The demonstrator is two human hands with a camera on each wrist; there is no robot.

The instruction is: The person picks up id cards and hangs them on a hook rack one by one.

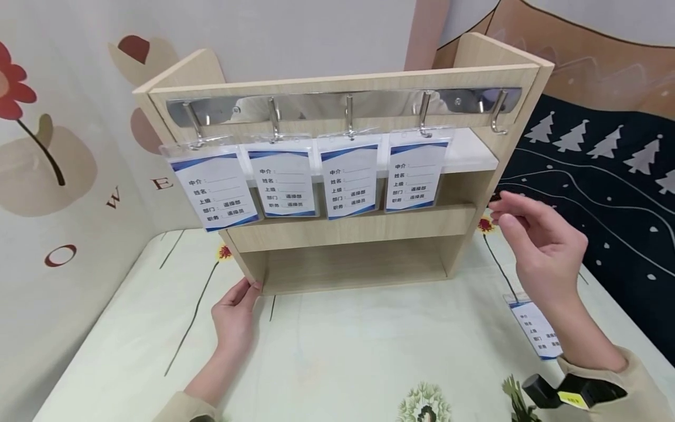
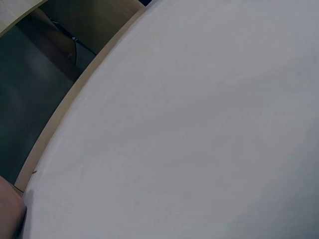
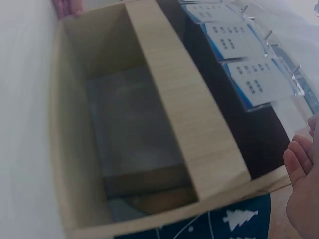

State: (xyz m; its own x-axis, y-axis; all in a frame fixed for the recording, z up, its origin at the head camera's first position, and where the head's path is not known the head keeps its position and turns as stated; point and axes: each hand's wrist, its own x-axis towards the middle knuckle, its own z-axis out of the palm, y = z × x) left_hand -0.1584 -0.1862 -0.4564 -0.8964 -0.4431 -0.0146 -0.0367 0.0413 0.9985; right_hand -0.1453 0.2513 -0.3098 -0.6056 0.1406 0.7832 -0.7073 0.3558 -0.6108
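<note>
A light wooden shelf [image 1: 348, 234] stands on the table, with a metal hook rail [image 1: 311, 108] across its upper front. Several clear-sleeved badges hang side by side from the hooks, among them the leftmost badge [image 1: 216, 190] and the rightmost hung badge [image 1: 416, 174]. Nothing hangs on the far-right hook [image 1: 498, 111]. My left hand [image 1: 234, 316] grips the shelf's lower left front corner with thumb and fingers. Beside the shelf's right side, my right hand [image 1: 548, 246] is raised with loosely bent fingers, holding nothing. In the right wrist view, its fingers [image 3: 297, 159] appear near the side panel.
Another badge [image 1: 535, 329] lies on the table at the right, partly covered by my right forearm. The table has a pale patterned cloth [image 1: 337, 340]. Printed curtains hang behind and on both sides, the dark one [image 1: 590, 176] at the right.
</note>
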